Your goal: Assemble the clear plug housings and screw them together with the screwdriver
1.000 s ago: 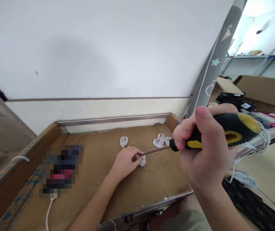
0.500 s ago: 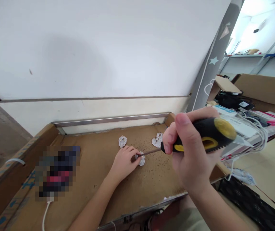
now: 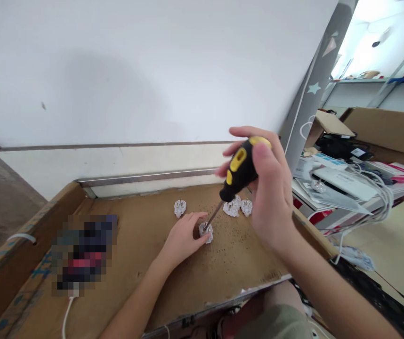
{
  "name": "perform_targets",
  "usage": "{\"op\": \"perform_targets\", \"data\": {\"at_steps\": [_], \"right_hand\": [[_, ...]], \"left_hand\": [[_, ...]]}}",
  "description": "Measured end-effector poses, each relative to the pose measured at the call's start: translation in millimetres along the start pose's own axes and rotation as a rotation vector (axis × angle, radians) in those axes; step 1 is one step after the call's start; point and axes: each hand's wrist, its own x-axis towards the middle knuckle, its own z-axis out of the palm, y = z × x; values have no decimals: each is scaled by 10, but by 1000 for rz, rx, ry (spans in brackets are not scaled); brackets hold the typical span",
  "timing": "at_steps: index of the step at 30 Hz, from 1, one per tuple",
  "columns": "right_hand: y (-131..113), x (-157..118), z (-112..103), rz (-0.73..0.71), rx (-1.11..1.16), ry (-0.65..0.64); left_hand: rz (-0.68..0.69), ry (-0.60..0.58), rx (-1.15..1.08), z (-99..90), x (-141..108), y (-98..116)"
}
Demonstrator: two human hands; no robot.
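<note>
White wall [image 3: 124, 75] above a cardboard-lined tabletop [image 3: 141, 256], with a metal strip [image 3: 145, 178] along the back edge and dark specks scattered across the board.

Left hand [image 3: 182, 238] low on the board, its grip closed around a white plug [image 3: 207, 239], fingertips curled against the near side. Plug lies just ahead of those fingers, directly under the screwdriver [image 3: 240, 168]. Right hand [image 3: 267, 188] raised above, its grip closed round the black-and-yellow handle. Shaft slants down and left from this grip, its tip touching the top of the plug near the middle. Whether the tip sits in a screw head is too small to tell.

Three more plugs stand pins-up beyond the left grip: one [image 3: 180, 207] ahead of it, and a close pair [image 3: 231, 208] [image 3: 246, 206] just below the right grip.

Handling, my estimate: plugs look light, with stiff plastic shells. Small enough to skid on cardboard under a twisting tip, so steady pressure from the left grip matters. Best held by the body, fingers wrapped around the sides, clear of the metal pins.

Left of the left grip, a pixelated patch hides an object; a white cable [image 3: 66, 316] trails from it. Right of the right grip, beyond the tabletop: cardboard box [image 3: 385, 129], white cable bundle [image 3: 382, 202].
</note>
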Motion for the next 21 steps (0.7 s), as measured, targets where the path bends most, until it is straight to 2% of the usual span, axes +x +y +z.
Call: {"op": "perform_targets", "data": {"at_steps": [4,5,8,9,11,13,14,15,17,21], "right_hand": [[-21,334,-146,-128,-292,-348],[-14,437,-176,-174,-382,-378],[-11,725,-250,-274,-637,-340],[-30,800,-267,-299,-702,-365],[-107,900,-288,-326,-777,-517],[-208,937,-279,-292,-778,-692],[-250,938,-263,-274,-762,-740],[-276,932,-241,-268,-753,-758],[-260,918,-194,-297,-789,-698],[15,969,-217,-312,-807,-440]], "left_hand": [[17,-53,-51,66,-17,-35],[14,-58,-58,77,-19,-37],[-2,-41,-61,92,-19,-34],[-3,-34,-61,95,-18,-34],[7,-24,-68,104,-15,-38],[23,-15,-90,119,-12,-47],[29,-16,-105,127,-11,-52],[29,-19,-119,134,-11,-56],[20,-33,-135,144,-12,-59],[19,-41,-114,137,-17,-44]]}}
